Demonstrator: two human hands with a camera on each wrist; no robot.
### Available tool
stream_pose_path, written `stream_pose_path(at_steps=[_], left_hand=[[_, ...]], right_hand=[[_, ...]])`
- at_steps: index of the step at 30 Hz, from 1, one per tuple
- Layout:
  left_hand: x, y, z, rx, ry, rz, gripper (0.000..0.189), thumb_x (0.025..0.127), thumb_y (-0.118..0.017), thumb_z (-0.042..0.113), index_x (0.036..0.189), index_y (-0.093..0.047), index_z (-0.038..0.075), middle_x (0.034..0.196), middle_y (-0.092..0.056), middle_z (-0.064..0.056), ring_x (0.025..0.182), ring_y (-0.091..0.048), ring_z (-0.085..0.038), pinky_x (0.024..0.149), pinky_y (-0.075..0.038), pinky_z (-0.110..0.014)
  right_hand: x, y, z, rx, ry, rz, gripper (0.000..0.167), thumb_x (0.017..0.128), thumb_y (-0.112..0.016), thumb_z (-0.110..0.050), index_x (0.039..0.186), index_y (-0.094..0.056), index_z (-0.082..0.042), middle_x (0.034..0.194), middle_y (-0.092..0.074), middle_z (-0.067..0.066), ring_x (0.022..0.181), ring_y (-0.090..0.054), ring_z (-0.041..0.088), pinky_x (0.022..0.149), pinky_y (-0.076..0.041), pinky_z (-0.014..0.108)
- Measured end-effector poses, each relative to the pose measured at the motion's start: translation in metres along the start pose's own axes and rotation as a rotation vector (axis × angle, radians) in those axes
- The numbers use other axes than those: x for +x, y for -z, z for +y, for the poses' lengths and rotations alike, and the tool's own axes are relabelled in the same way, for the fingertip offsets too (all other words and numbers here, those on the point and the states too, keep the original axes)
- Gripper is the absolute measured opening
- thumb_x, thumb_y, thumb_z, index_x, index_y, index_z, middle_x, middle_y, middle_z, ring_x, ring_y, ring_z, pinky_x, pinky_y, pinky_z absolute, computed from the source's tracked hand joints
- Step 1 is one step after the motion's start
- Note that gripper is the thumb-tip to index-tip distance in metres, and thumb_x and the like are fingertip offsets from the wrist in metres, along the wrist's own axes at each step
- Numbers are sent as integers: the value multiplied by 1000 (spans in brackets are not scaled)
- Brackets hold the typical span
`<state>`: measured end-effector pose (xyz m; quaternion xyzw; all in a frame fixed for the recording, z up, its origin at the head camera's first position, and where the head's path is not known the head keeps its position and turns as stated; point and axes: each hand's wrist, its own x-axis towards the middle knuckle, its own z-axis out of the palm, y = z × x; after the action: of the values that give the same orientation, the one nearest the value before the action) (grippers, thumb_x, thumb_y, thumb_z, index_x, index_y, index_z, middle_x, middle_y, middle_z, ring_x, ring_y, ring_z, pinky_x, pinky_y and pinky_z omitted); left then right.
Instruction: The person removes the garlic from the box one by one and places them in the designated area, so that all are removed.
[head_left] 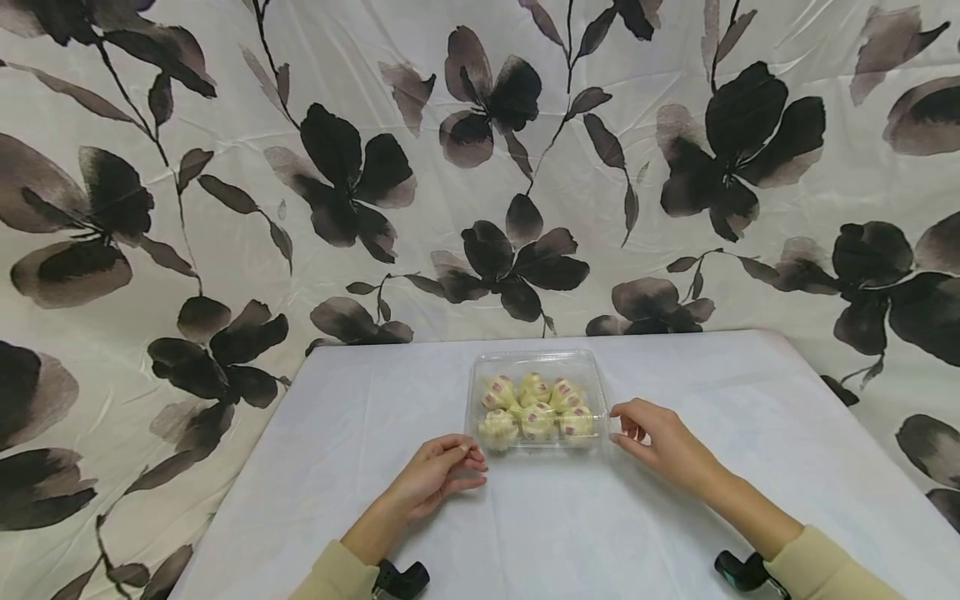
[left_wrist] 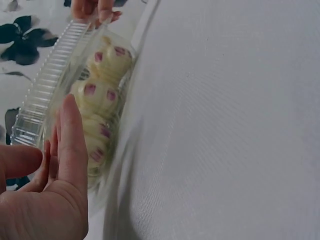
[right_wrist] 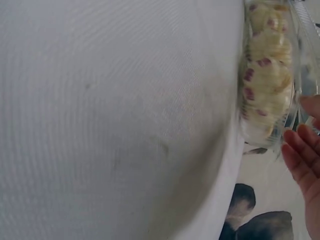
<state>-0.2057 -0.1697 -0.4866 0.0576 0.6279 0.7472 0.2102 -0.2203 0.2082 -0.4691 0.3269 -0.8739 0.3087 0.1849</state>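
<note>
A clear plastic box [head_left: 536,358] with ridged walls sits towards the back of the white-covered table. Inside are several pale yellow, bulb-shaped pieces [head_left: 537,421] with pinkish-purple patches, set in two rows. My left hand [head_left: 438,477] is at the box's front left corner, its fingers loosely extended and the thumb apart from them in the left wrist view. On the opposite side, my right hand [head_left: 660,437] has its fingertips right at the box's right edge, gently bent. The right wrist view shows that hand's fingers [right_wrist: 299,157] beside the end of the box, with part of the hand out of frame.
The white tablecloth [head_left: 540,533] covers the whole table, with a few soft folds. Behind and around it hangs a pale cloth with dark flowers [head_left: 517,267]. Black straps with devices [head_left: 401,579] are on both wrists, by the beige sleeves [head_left: 828,567].
</note>
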Motion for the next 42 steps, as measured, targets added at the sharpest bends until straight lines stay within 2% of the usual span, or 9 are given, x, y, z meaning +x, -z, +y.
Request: stream_pose_path(at_steps=[8,10,15,19,21,23,28,37,42], left_hand=[[-1,-3,0,-19,3,10,25,110,-44,10,124,-51,-10,103,-62,-8,94,-67,-14,96,-58,-40],[-2,-3,0,-19,0,1,23,110,-44,10,121,-53,-8,103,-62,-8,94,-66,-15,96,-58,-40],[-2,-4,-3,-14,-7,-15,21,110,-44,9,120,-53,-7,103,-61,-8,95,-66,-16,97,-58,-40],[-2,-4,-2,-8,-10,14,23,110,-43,9,121,-52,-9,104,-62,-9,94,-66,-15,96,-58,-40],[-2,-4,-1,-6,-11,32,23,110,-43,9,120,-54,-9,102,-63,-9,93,-67,-16,94,-59,-41],[-2,-4,1,7,-12,49,23,110,-44,9,118,-56,-9,101,-63,-8,91,-68,-16,93,-60,-42],[-2,-4,2,44,-4,81,23,110,-45,11,113,-59,-8,97,-64,-8,87,-69,-18,87,-62,-40],[-1,-3,3,138,-1,120,26,108,-49,13,110,-61,-10,91,-65,-9,81,-71,-19,77,-64,-38],[0,-2,6,180,-4,116,27,107,-52,14,110,-61,-11,91,-65,-9,81,-71,-18,77,-64,-37]], right_hand=[[-2,0,2,-201,214,79,24,82,-85,-6,104,-74,-5,93,-70,1,78,-66,12,66,-59,30],[-3,0,3,-241,272,95,16,97,-73,-20,102,-75,-5,93,-70,2,81,-68,14,68,-59,30],[-3,1,1,-332,381,121,54,112,-34,-36,100,-76,-4,92,-69,2,83,-67,15,70,-59,28],[-3,3,1,-358,387,126,50,112,-38,-33,101,-75,-3,93,-69,3,83,-68,16,70,-59,30],[-3,4,2,-350,374,131,32,109,-53,-25,104,-75,-2,94,-70,4,84,-68,17,71,-60,32],[-4,4,3,-338,343,135,17,98,-69,-15,108,-74,-1,96,-70,6,85,-69,19,71,-60,34],[-5,0,4,-257,171,121,50,77,-87,-4,122,-67,3,93,-68,5,81,-68,18,68,-59,34],[-3,-4,3,262,-351,-121,34,96,-70,-11,120,-64,12,82,-72,5,69,-68,14,63,-56,26],[2,-2,4,458,-480,-198,38,100,-66,-11,126,-59,16,84,-73,13,70,-68,25,65,-57,26]])
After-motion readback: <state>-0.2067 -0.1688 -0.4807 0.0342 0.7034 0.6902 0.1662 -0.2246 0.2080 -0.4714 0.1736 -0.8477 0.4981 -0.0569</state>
